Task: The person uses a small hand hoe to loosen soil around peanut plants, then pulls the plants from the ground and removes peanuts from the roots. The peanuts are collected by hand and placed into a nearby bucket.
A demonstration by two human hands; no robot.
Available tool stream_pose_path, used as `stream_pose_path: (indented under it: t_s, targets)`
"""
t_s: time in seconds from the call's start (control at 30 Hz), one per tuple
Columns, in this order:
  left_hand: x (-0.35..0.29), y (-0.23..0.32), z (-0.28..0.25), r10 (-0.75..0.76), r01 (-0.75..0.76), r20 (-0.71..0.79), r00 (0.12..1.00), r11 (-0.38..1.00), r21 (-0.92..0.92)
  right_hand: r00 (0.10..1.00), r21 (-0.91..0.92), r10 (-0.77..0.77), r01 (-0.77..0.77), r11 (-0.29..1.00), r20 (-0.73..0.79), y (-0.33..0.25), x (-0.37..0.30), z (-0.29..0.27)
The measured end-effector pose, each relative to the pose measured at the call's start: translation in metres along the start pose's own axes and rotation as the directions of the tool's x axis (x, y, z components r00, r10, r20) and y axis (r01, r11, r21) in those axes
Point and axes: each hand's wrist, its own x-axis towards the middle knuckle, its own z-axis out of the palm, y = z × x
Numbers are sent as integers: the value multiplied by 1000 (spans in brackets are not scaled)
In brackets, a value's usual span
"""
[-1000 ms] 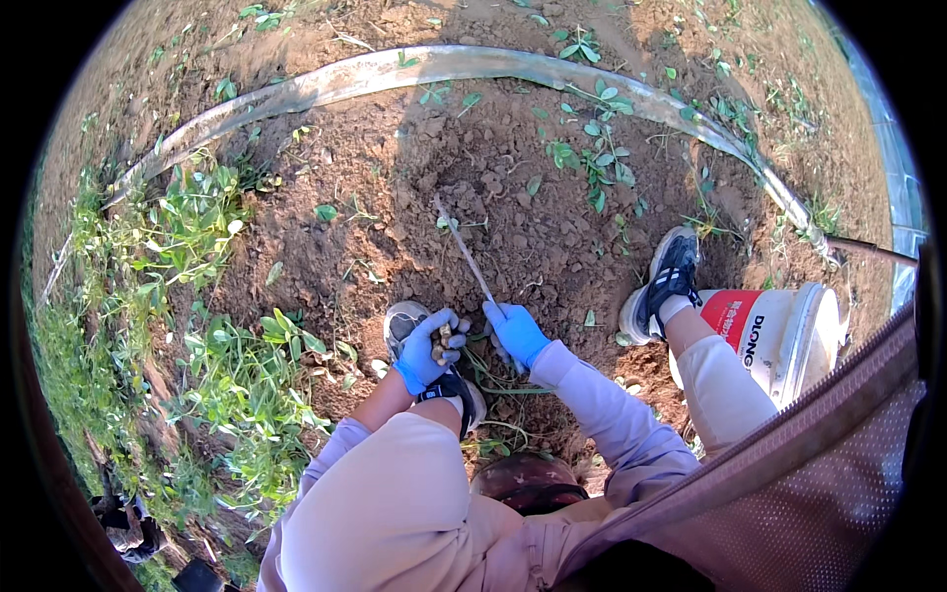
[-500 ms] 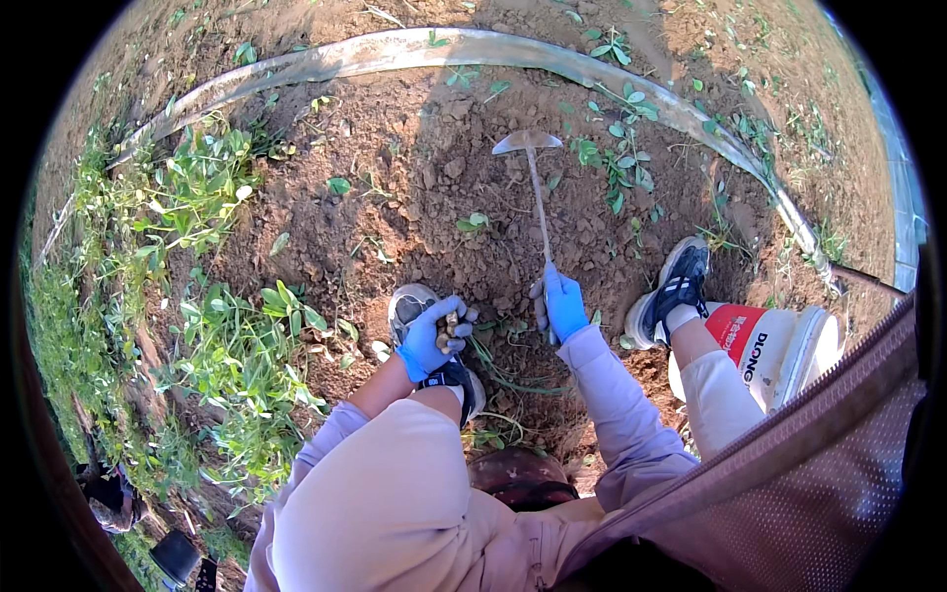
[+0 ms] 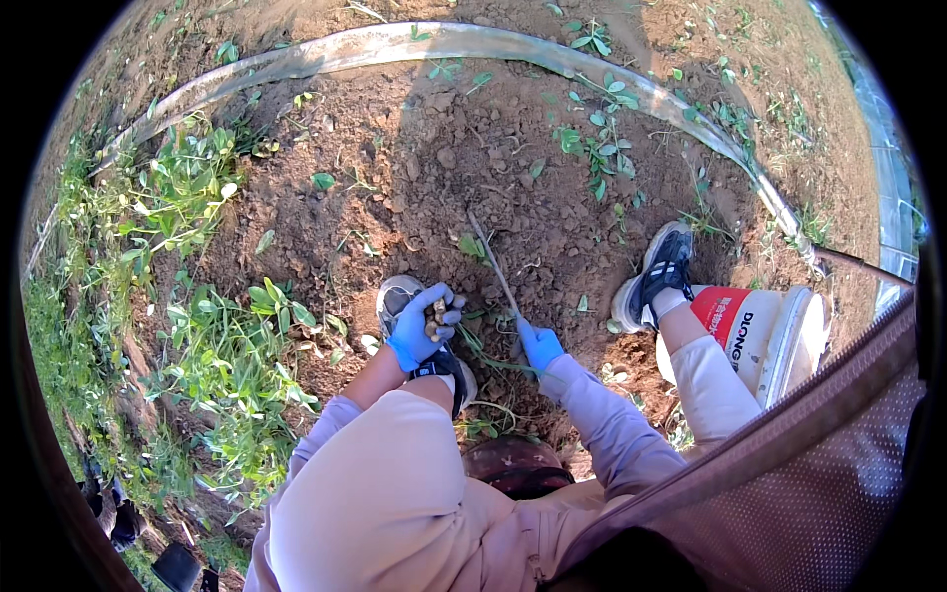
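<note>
From my end of the feed, I have the left hand [image 3: 414, 335] curled around a small cluster of brown pods [image 3: 435, 318], cupped in the palm with the fingers bent over them. The right hand [image 3: 539, 345] is clenched on the near end of a thin rod [image 3: 495, 262], which runs forward from those fingers toward the soil [image 3: 414, 187]; I can't make out a head at its far tip.

I'd judge the pods light, with dry, rough shells that would crack under a hard squeeze, so a loose cupped hold suits them, fingertips around the outside. The rod looks stiff, slim and fairly light, though it could twist in a smooth glove; I'd take it firmly at the near end, as these fingers do.

Counting: one rod; several pods, their exact number hidden by the fingers; two gloved hands; two shoes [image 3: 663, 274], one just behind the left fingers, the other well right of the right fingers. One bucket [image 3: 758, 340] lies on its side beyond that shoe. One long plastic strip [image 3: 424, 49] arches far ahead of both hands. Leafy plants [image 3: 237, 370], too tangled to count, spread left of the left fingers.
</note>
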Motion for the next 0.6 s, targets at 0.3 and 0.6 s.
stream_pose_path:
  t_s: [0.3, 0.6]
  targets:
    - [1, 1, -11, 10, -7, 56, 998, 998, -58, 956, 311, 86, 6, 951, -282, 101, -74, -17]
    - [0, 0, -10, 3, 0, 55, 998, 999, -54, 936, 0, -255, 263, 965, -242, -52, 12, -41]
